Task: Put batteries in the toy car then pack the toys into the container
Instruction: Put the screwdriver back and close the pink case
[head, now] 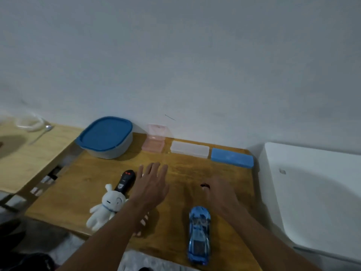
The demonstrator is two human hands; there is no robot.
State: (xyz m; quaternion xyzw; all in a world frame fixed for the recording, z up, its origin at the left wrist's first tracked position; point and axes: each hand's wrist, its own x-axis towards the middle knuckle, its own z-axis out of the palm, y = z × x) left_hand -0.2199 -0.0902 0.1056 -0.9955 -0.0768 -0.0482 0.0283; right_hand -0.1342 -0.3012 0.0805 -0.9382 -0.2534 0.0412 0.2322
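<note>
A blue toy car (199, 234) lies on the wooden table (185, 173) near its front edge. Just above and right of the car my right hand (218, 194) hovers with fingers loosely bent; something small and dark (204, 186) shows at its fingertips, too blurred to identify. My left hand (151, 182) is stretched flat over the table's middle, fingers straight, holding nothing. A white plush rabbit (106, 207) and a black remote control (125, 179) lie left of it. The grey container with a blue lid (106, 136) stands closed at the back left.
Along the wall sit an open pink plastic case (155, 142), a clear flat case (189, 149) and a blue flat case (232, 157). A white tub-like object (316, 192) borders the table's right side. A second lower table (29, 157) with a spoon stands on the left.
</note>
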